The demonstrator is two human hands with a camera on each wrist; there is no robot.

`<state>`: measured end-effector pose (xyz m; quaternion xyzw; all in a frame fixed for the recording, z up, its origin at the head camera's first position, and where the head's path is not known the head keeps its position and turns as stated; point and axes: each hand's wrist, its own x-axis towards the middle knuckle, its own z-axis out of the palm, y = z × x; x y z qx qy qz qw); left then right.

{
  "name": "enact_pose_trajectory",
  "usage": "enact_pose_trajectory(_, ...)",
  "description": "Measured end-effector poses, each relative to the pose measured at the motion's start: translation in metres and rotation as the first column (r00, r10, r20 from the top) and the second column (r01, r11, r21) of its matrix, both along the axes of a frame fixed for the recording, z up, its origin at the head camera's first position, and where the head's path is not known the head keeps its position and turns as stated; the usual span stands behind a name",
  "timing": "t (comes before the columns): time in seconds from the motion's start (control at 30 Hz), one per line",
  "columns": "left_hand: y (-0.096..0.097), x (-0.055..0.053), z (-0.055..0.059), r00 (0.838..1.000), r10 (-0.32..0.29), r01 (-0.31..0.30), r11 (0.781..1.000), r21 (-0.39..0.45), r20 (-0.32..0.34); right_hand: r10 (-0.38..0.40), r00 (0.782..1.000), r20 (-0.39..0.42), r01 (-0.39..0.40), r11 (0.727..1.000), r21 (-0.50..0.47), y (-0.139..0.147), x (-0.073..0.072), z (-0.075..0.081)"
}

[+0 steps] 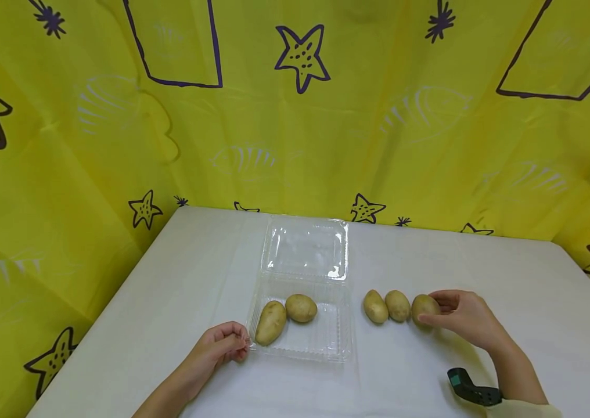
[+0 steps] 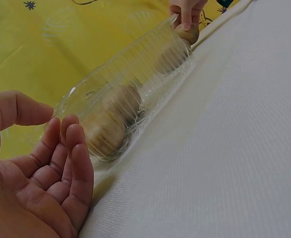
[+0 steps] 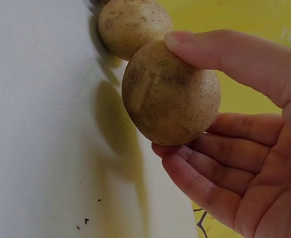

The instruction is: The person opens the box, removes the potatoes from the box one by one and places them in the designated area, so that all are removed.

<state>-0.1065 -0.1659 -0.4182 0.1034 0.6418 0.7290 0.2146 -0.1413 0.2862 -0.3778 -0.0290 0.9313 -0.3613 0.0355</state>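
My right hand point(image 1: 464, 316) grips a potato point(image 3: 170, 94) between thumb and fingers, at the right end of a short row. Beside that one lie two more, a middle potato point(image 1: 397, 305) and a left potato point(image 1: 376, 306). A clear plastic clamshell container point(image 1: 334, 331) stands with its lid point(image 1: 305, 249) folded back. Inside its base are a long potato point(image 1: 271, 323) and a rounder potato point(image 1: 301, 308). At the base's near left corner, my left hand point(image 1: 222, 345) pinches the rim with thumb and fingertips; in the left wrist view the hand point(image 2: 51, 168) partly hides that corner.
A white cloth covers the table point(image 1: 405, 371). Yellow patterned curtains point(image 1: 295, 128) hang along its back and sides. On the right wrist sits a dark strapped device point(image 1: 472, 388). A few tiny dark specks point(image 3: 86, 221) dot the cloth in the right wrist view.
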Motion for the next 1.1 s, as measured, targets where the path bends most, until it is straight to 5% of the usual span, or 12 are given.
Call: enact_pose_trajectory(1.1, 0.0001, 0.0008, 0.0009, 1.0, 0.002, -0.002, 1.0, 0.006, 0.0, 0.066, 0.998, 0.008, -0.066, 0.998, -0.005, -0.001, -0.0012, -0.0067)
